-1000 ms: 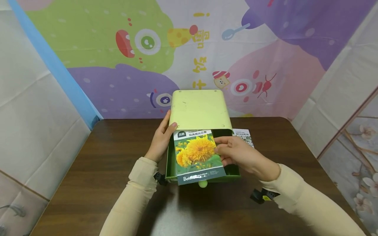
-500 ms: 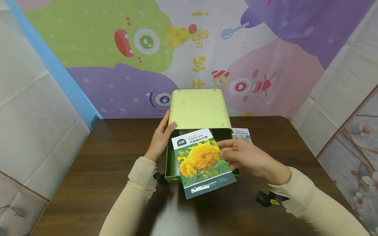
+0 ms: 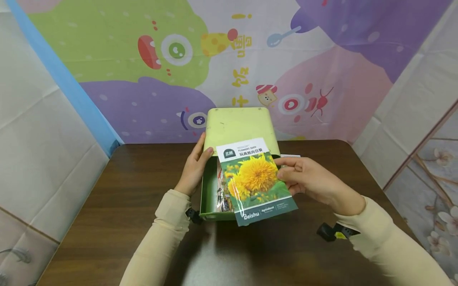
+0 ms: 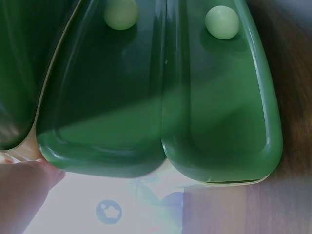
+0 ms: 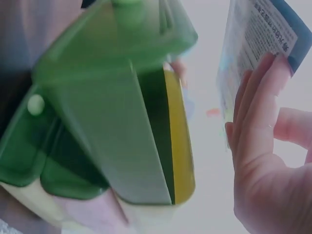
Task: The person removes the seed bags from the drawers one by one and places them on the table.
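My right hand [image 3: 316, 180] pinches a seed packet [image 3: 257, 178] by its right edge. The packet, printed with yellow sunflowers, is tilted and overlaps the top of a small pale-green drawer cabinet [image 3: 239, 127]. Its printed back [image 5: 263, 34] shows in the right wrist view. Under it the upper drawer [image 3: 208, 190] is pulled out, with another glossy printed packet [image 3: 222, 198] partly visible inside. My left hand [image 3: 192, 169] rests against the cabinet's left side, thumb at the top front corner. Lower drawer fronts with a round knob [image 4: 222, 22] appear in the left wrist view.
A white-edged packet [image 3: 291, 155] lies on the table right of the cabinet, mostly hidden behind my right hand. The dark wooden table [image 3: 107, 222] runs back to a cartoon-printed cloth [image 3: 143, 107]. Tile-patterned panels [image 3: 425, 167] stand on both sides.
My right hand has drawn the sunflower packet out of the drawer, then lifted it up and rightward. A packet inside the drawer has come into view. My left hand keeps its place.
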Demonstrator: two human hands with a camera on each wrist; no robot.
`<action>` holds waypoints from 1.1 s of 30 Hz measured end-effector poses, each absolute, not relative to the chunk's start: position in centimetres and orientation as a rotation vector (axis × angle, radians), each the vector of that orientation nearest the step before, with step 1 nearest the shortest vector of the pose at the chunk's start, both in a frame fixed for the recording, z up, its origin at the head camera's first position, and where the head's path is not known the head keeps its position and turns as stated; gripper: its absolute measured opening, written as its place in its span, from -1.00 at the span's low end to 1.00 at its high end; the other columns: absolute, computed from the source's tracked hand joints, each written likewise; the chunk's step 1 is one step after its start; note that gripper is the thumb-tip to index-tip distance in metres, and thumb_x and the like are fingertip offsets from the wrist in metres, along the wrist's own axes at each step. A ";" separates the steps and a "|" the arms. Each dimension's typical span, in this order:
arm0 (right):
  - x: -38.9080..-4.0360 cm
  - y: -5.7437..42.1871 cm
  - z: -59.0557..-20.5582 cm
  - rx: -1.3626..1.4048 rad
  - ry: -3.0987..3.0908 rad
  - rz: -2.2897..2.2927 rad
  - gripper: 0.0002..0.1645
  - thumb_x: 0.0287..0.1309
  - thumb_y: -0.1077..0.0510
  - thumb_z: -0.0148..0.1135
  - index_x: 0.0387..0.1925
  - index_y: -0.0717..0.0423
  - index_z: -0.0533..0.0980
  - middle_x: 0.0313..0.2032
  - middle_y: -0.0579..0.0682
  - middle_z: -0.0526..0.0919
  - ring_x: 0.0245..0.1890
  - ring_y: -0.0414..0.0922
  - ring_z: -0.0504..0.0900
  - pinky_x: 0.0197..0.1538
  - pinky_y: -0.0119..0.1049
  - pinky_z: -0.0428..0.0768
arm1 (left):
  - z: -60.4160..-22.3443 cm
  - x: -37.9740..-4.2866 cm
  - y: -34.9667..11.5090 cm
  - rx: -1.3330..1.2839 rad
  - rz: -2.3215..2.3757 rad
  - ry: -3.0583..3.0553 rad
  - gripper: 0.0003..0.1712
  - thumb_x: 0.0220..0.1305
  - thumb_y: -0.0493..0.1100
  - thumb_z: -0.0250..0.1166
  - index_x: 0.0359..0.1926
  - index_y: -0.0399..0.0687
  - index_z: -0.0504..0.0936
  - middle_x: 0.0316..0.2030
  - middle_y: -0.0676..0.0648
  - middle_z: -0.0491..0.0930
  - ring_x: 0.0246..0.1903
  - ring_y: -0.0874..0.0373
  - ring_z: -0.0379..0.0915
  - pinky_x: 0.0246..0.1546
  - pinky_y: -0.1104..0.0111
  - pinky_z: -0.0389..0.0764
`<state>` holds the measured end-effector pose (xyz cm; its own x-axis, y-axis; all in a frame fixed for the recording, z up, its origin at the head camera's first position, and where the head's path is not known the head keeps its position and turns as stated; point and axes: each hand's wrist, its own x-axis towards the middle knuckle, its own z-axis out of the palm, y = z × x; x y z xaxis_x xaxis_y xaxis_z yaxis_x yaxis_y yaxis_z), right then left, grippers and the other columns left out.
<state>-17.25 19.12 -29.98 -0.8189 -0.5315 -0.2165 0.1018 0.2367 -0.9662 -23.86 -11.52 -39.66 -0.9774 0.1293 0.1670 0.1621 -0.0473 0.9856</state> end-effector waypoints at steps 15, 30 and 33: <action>-19.8 23.5 -29.9 -0.187 2.079 -1.959 -0.88 0.39 0.16 0.12 -0.16 0.00 0.58 -0.40 -0.19 0.65 -0.54 -0.29 0.48 -0.48 -0.49 0.54 | -39.7 -23.8 -11.7 -0.326 -2.164 -2.222 -0.27 0.46 0.16 0.06 0.51 0.53 -0.07 0.53 0.29 -0.13 0.53 0.23 -0.27 0.52 0.12 0.00; -22.8 28.7 -32.1 0.103 1.982 -2.237 -0.73 0.40 0.18 0.08 -0.37 -0.15 0.62 -0.56 -0.22 0.45 -0.62 -0.25 0.21 -0.51 -0.32 0.00 | -39.9 -23.9 -11.7 -0.328 -2.172 -2.219 -0.29 0.47 0.15 0.06 0.50 0.57 -0.07 0.52 0.31 -0.12 0.53 0.24 -0.23 0.51 0.12 0.02; -23.2 29.4 -32.9 0.107 1.984 -2.254 -0.73 0.41 0.18 0.05 -0.37 -0.14 0.61 -0.57 -0.21 0.42 -0.62 -0.25 0.19 -0.50 -0.30 -0.03 | -39.8 -23.8 -11.7 -0.329 -2.173 -2.217 -0.29 0.47 0.14 0.05 0.50 0.57 -0.07 0.52 0.31 -0.12 0.53 0.24 -0.23 0.51 0.12 0.01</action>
